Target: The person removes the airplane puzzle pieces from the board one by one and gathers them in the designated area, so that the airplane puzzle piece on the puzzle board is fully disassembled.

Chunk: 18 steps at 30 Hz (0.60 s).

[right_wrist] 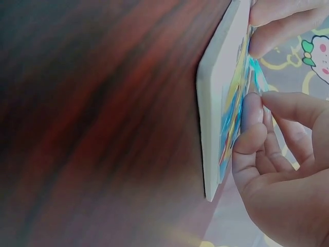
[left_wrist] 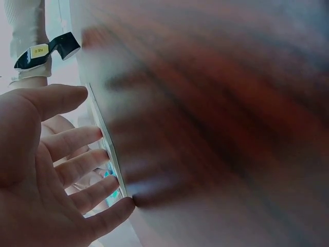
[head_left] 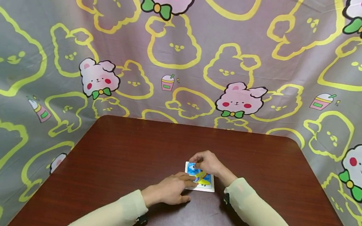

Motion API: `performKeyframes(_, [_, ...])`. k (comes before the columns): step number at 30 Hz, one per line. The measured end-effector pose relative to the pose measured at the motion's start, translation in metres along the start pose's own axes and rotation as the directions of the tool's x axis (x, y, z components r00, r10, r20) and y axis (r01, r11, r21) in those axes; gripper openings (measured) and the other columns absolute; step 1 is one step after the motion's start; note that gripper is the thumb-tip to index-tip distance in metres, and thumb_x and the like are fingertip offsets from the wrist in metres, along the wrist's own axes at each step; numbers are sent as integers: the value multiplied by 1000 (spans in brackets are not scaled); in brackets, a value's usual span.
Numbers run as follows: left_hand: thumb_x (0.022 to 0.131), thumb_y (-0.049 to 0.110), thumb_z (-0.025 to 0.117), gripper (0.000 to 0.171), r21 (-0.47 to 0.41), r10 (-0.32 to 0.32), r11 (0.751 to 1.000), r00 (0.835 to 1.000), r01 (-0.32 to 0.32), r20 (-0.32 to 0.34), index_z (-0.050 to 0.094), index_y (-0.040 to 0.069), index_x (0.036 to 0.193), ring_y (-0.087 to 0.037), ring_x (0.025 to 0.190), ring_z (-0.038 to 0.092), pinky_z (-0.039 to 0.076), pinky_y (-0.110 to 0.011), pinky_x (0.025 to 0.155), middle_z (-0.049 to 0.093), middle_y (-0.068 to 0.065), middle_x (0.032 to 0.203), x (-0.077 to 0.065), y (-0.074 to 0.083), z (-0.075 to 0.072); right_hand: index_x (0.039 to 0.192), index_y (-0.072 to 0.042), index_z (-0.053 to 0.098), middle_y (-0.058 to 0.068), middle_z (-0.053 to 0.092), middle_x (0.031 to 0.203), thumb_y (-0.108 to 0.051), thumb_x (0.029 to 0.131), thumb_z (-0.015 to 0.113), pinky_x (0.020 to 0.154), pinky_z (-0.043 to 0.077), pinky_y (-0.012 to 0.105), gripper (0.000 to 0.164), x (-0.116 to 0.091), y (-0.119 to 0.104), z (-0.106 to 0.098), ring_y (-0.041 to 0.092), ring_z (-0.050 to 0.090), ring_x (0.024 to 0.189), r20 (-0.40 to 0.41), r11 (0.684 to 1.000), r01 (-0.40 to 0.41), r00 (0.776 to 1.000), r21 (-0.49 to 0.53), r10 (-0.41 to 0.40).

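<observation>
On the table lies a small picture puzzle board (head_left: 204,189) with a pale rim, a blue background and a yellow airplane-like figure. My right hand (head_left: 210,163) is over its far part. In the right wrist view, the thumb and index finger of that hand pinch a thin blue puzzle piece (right_wrist: 259,77), tilted up from the board. My left hand (head_left: 173,188) lies at the board's left side, its extended fingertips (head_left: 190,178) resting on the picture and the thumb out over the table. Both hands cover parts of the picture.
The dark reddish-brown wooden table (head_left: 131,148) has rounded far corners. A grey curtain (head_left: 184,80) with yellow outlines and cartoon rabbits hangs behind it and along both sides. Dark straps sit at both wrists, including a black band (left_wrist: 38,54) with a yellow label.
</observation>
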<state>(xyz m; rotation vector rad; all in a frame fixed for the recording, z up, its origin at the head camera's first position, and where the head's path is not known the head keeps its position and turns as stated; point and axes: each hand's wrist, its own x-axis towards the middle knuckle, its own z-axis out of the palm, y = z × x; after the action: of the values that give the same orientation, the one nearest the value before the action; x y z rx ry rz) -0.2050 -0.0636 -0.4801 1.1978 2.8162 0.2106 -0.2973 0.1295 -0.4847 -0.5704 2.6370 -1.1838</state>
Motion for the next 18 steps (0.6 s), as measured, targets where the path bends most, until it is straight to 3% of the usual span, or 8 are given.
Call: performKeyframes(18, [91,39,68,49,21,0,1000,1000,0,3,62,23,136,-22,137,48,50,-41,105,52,4,150,3,2,0,98,-12,79,4,77,92,0,83,71,66,52,28,20,-8,15,-19,11,64,77,-44,998,-27,999,65,30])
